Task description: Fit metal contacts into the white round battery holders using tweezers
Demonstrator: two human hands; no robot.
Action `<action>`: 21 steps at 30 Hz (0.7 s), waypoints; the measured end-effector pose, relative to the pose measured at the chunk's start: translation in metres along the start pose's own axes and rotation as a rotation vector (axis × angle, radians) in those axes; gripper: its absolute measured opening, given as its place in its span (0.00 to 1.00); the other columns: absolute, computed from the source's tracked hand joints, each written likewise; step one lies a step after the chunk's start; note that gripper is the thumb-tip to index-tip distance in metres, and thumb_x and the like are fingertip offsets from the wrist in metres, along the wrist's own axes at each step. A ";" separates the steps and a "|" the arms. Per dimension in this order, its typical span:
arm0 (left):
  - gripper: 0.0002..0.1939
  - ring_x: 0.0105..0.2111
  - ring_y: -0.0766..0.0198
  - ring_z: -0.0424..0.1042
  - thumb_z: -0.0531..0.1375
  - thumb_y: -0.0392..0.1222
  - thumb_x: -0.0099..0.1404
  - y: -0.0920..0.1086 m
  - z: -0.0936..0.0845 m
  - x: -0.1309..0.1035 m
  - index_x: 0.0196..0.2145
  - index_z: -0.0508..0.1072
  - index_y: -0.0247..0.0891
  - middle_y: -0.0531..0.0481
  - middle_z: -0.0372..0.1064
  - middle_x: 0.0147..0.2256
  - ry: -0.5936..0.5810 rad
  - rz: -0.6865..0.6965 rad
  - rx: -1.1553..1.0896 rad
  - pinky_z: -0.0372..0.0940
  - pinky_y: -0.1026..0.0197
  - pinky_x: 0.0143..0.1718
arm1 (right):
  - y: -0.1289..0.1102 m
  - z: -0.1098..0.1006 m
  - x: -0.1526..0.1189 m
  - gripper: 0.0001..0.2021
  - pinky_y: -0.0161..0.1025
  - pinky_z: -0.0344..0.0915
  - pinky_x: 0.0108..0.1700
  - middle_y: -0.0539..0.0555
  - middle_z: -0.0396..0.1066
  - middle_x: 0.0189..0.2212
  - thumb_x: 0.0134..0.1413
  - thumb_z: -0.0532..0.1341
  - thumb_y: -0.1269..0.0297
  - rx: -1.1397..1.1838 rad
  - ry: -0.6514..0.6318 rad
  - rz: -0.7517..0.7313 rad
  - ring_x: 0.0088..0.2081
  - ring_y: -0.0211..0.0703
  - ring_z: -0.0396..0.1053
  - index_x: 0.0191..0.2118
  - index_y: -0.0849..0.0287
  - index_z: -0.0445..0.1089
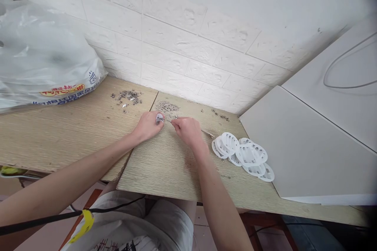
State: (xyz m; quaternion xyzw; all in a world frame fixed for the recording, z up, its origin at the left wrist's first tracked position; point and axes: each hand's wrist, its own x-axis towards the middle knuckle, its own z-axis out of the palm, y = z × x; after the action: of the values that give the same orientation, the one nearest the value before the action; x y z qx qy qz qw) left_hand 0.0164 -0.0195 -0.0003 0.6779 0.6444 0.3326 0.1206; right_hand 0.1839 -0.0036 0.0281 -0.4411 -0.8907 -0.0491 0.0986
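My left hand [148, 124] is closed around a small white plastic disc [159, 117], which is tilted up and has a dark metal part on it. In my closed right hand [188, 128] is a thin metal tool [207, 133]. Its back end sticks out to the right of the hand, and its narrow tip reaches to the disc's edge. I cannot make out whether it is tweezers or a pick. Just beyond the hands lies a pile of tiny silvery metal pieces [167, 107]. Farther left is a looser heap of darker metal pieces [131, 97].
Several white plastic discs with metal parts [251, 154] lie overlapped at the right, beside a pale panel [312, 157]. A large plastic bag [50, 55] stands at the left. A few metal bits [219, 115] lie near the white brick wall [188, 55]. A black cable [53, 218] crosses my lap.
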 end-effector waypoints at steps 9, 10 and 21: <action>0.13 0.35 0.57 0.73 0.53 0.36 0.54 0.001 0.001 0.001 0.36 0.75 0.36 0.47 0.75 0.34 0.003 0.003 0.023 0.64 0.60 0.39 | -0.001 0.002 0.001 0.17 0.37 0.40 0.27 0.51 0.72 0.28 0.61 0.48 0.66 -0.036 -0.002 0.005 0.27 0.37 0.61 0.26 0.58 0.70; 0.13 0.35 0.57 0.73 0.54 0.36 0.54 0.001 0.001 0.001 0.36 0.75 0.36 0.47 0.76 0.34 0.003 0.001 0.026 0.64 0.60 0.38 | -0.001 0.002 0.001 0.17 0.37 0.40 0.27 0.51 0.72 0.28 0.61 0.48 0.66 -0.038 -0.001 0.004 0.26 0.37 0.61 0.26 0.58 0.69; 0.14 0.34 0.56 0.73 0.54 0.36 0.54 0.005 0.002 0.000 0.37 0.75 0.35 0.46 0.75 0.32 0.011 -0.028 0.053 0.65 0.59 0.39 | -0.003 0.004 0.002 0.16 0.37 0.40 0.26 0.50 0.72 0.27 0.60 0.49 0.68 -0.073 0.026 -0.012 0.25 0.36 0.61 0.26 0.58 0.69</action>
State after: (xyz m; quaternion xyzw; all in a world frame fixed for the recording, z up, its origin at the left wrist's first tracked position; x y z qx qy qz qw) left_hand 0.0214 -0.0193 0.0017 0.6701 0.6630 0.3173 0.1037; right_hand 0.1797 -0.0036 0.0241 -0.4382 -0.8896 -0.0878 0.0937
